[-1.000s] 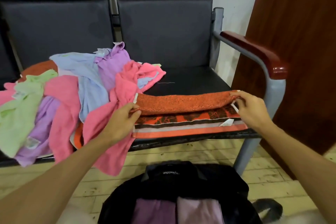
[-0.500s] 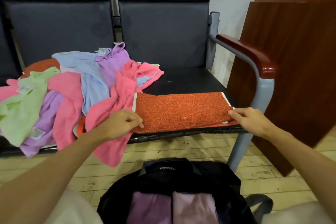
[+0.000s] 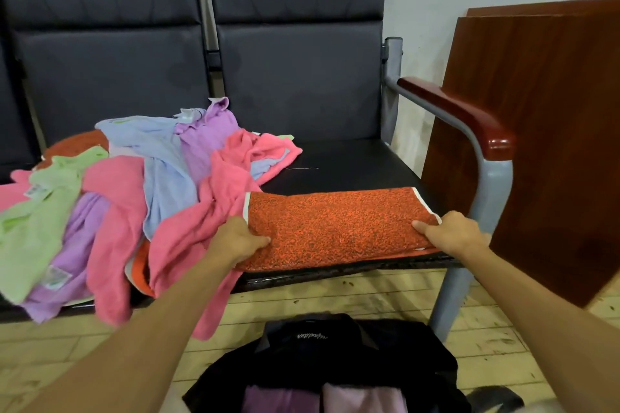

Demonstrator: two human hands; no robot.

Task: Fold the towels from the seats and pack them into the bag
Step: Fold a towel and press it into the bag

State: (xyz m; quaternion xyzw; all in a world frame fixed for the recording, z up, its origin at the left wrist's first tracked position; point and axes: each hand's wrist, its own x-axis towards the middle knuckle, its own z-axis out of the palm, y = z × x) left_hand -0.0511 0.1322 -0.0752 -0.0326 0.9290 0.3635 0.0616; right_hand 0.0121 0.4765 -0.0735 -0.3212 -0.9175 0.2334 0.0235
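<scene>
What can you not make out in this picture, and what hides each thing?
- Black bag: its lower part is cut off by the bottom edge of the head view, so the count of folded towels inside is unknown.
- Towel pile: upper towels cover the lower ones; the left edge cuts it.
- Orange towel: its underside and inner layers are hidden by the fold.
- Left hand and right hand: fingers tucked under the cloth.

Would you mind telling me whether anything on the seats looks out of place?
A pink towel from the unfolded pile hangs over the seat's front edge toward the floor; the orange towel lies folded flat.
</scene>
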